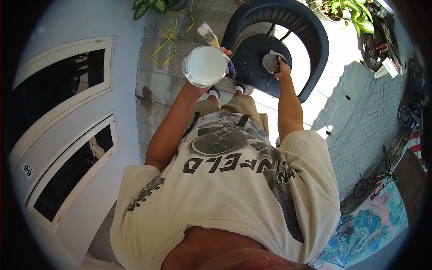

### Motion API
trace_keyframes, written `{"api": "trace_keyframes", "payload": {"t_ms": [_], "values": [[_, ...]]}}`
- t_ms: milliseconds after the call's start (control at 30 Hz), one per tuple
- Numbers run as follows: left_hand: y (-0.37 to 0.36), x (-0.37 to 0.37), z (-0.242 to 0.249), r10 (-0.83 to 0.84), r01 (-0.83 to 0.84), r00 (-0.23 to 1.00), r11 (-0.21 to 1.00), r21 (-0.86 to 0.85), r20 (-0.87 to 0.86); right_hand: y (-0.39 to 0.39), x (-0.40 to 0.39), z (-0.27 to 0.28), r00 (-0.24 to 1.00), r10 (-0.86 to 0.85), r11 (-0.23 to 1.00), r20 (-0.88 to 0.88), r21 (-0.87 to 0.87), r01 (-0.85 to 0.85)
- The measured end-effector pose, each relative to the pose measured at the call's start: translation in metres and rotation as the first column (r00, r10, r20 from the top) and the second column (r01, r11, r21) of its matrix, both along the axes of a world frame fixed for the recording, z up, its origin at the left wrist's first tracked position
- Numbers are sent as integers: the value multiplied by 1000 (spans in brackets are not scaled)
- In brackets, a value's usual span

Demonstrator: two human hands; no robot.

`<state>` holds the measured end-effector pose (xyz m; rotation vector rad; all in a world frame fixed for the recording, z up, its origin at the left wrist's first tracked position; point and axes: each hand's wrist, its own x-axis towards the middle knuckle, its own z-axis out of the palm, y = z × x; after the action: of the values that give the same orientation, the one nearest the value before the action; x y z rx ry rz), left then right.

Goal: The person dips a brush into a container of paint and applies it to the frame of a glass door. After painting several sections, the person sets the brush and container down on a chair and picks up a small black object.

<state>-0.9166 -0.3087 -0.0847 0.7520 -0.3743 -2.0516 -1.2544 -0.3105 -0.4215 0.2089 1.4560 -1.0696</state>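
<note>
My left hand [226, 51] holds a round tub of white paint [205, 66] from below and the side. A paintbrush [207, 33] with whitish bristles is held against the tub by the same hand, its handle partly hidden behind it. Over the seat of a black armchair [255, 58], my right hand [283, 69] is closed on the dark handle of a small translucent container [271, 62]. What that container holds is too unclear to tell.
A yellow-green strap [170, 44] lies on the paving beyond the tub. Potted plants [355, 14] stand past the chair. On the left is a wall with framed windows [67, 63]; at right are a bicycle [375, 180] and a painted panel [369, 225].
</note>
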Motion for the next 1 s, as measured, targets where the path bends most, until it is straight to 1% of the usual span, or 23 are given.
{"api": "trace_keyframes", "payload": {"t_ms": [33, 67, 100, 167, 200, 233, 300, 333, 467, 533, 667, 733, 767, 833, 867, 933, 967, 1000], "values": [[-2, -2, 5, 26, -21, 998, 996, 91, -54, -1, 3, 12, 997, 62, 996, -54, 74, -58], [-3, -4, 9, 56, -36, 993, 983, 180, -107, -4, 8, 23, 991, 44, 986, -126, 164, -23], [-3, -5, 10, 69, -50, 992, 983, 176, -102, -6, 9, 37, 991, 57, 986, -121, 160, -37], [-3, -6, 12, 71, -57, 996, 977, 204, -62, -11, 14, 52, 978, 95, 961, -186, 273, -41], [-5, -8, 15, 89, -64, 992, 968, 242, -92, -13, 16, 56, 968, 113, 962, -222, 268, -51], [-4, -8, 9, 98, -74, 991, 968, 240, -90, -14, 12, 46, 968, 122, 962, -221, 266, -61], [-4, -5, -7, 116, -109, 993, 964, 242, -14, -17, 9, 35, 921, 211, 959, -328, 254, -129], [-5, -4, -11, 122, -115, 992, 963, 243, -15, -18, 11, 32, 905, 188, 968, -381, 230, -104], [-6, -5, -17, 112, -110, 994, 965, 238, 6, -21, 9, 29, 898, 238, 962, -371, 220, -164], [-7, -5, -17, 118, -117, 993, 961, 249, 13, -23, 19, 47, 840, 203, 972, -502, 209, -110], [-11, -2, -23, 129, -124, 992, 968, 217, -6, -24, 16, 46, 832, 205, 975, -515, 185, -125], [-12, -4, -23, 126, -121, 992, 972, 202, -12, -24, 9, 34, 830, 269, 951, -488, 269, -150], [-13, -4, -21, 126, -122, 992, 970, 211, -3, -22, 6, 27, 829, 271, 951, -490, 269, -151], [-14, -3, -18, 134, -132, 991, 967, 216, 6, -22, 6, 19, 792, 263, 958, -551, 247, -146], [-14, -2, -17, 123, -116, 992, 971, 208, -22, -22, 5, 16, 790, 267, 958, -552, 245, -152], [-16, -3, -10, 118, -106, 992, 975, 196, -51, -19, 5, 20, 824, 201, 975, -530, 189, -116], [-16, -4, -7, 122, -109, 991, 978, 177, -62, -18, 6, 23, 822, 206, 975, -531, 186, -123], [-16, -5, 0, 128, -115, 989, 981, 158, -72, -13, -1, 4, 785, 221, 975, -578, 130, -179]]}}
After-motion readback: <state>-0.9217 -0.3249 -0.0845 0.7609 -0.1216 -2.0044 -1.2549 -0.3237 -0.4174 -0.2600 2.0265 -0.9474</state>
